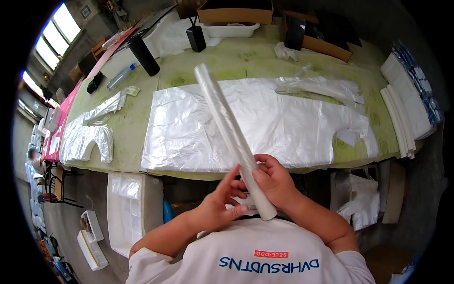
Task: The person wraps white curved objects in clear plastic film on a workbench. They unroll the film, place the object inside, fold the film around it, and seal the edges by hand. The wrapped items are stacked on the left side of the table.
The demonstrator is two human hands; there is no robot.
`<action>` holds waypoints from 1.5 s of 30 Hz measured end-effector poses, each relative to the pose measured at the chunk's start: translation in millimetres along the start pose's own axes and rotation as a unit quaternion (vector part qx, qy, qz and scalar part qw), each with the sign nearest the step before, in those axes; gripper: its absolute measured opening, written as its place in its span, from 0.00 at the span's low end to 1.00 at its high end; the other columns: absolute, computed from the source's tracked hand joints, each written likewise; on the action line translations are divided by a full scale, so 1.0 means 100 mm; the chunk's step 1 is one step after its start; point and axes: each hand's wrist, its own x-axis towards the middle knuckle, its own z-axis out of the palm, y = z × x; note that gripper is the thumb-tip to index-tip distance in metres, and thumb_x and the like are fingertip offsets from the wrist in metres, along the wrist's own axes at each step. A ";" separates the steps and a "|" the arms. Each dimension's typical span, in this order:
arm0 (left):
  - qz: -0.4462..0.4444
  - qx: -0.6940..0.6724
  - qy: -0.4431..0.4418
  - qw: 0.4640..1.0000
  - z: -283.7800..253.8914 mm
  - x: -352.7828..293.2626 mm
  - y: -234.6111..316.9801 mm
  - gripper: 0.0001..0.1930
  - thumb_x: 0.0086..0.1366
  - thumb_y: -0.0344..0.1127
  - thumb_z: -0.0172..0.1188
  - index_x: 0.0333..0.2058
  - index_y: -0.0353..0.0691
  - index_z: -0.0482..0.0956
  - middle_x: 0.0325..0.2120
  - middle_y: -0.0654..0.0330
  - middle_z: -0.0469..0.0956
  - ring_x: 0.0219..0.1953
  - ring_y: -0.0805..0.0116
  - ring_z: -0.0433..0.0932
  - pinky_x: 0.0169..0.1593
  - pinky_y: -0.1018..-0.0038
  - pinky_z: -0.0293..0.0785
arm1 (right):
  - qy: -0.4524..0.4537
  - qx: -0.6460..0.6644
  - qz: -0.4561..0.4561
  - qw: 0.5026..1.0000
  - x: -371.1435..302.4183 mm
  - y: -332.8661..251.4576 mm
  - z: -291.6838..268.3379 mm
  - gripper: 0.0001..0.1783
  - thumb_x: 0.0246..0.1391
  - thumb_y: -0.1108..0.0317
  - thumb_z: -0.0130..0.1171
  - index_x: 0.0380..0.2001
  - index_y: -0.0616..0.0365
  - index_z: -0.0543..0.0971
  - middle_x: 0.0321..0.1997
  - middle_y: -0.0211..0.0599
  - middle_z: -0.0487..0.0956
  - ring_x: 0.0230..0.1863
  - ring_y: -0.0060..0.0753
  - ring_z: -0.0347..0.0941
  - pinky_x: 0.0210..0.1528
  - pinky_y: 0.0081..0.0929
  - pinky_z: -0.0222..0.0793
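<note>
A long, thin roll of white plastic film (227,128) slants in front of my chest, its far end up and to the left over the table. My right hand (275,181) is closed round its lower part. My left hand (221,198) is beside the roll, its fingers apart and slightly bent; whether its fingertips touch the roll I cannot tell. Beyond my hands, a flat stack of white plastic vest-handled bags (189,132) lies on the table, its cut-out handles to the right. A smaller pile of such bags (99,137) lies at the left.
A green-patterned cloth covers the table (127,137). Toward the back stand a black cylinder (144,56), a clear bottle (121,78), a black box (196,39) and cardboard boxes (326,47). More white rolls (397,120) line the right edge. Below the table's left front is a white bin (130,208).
</note>
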 end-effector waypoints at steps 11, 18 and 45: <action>0.135 -0.249 0.252 0.926 0.24 0.87 0.38 0.48 0.69 0.22 0.47 0.74 0.72 0.30 0.62 0.56 0.61 0.53 0.64 0.73 0.52 0.64 0.79 | -0.035 -0.044 -0.081 0.995 -0.18 0.03 -0.04 0.28 0.63 0.73 0.57 0.63 0.59 0.62 0.51 0.41 0.75 0.51 0.26 0.74 0.52 0.26 0.72; 0.125 -0.212 0.271 0.931 0.28 1.01 0.30 0.50 0.66 0.19 0.48 0.74 0.68 0.31 0.65 0.55 0.57 0.52 0.65 0.73 0.51 0.67 0.78 | -0.029 -0.151 -0.063 0.986 -0.20 -0.01 -0.10 0.37 0.57 0.73 0.64 0.66 0.54 0.59 0.48 0.44 0.77 0.47 0.31 0.77 0.51 0.32 0.74; -0.099 0.095 -0.049 0.989 -1.57 1.71 1.04 0.23 0.71 0.46 0.55 0.57 0.37 0.78 0.57 0.58 0.76 0.57 0.63 0.74 0.63 0.61 0.70 | -0.002 -0.283 -0.091 0.955 -0.58 0.06 -0.87 0.40 0.49 0.71 0.70 0.65 0.56 0.64 0.56 0.41 0.75 0.54 0.31 0.74 0.59 0.31 0.70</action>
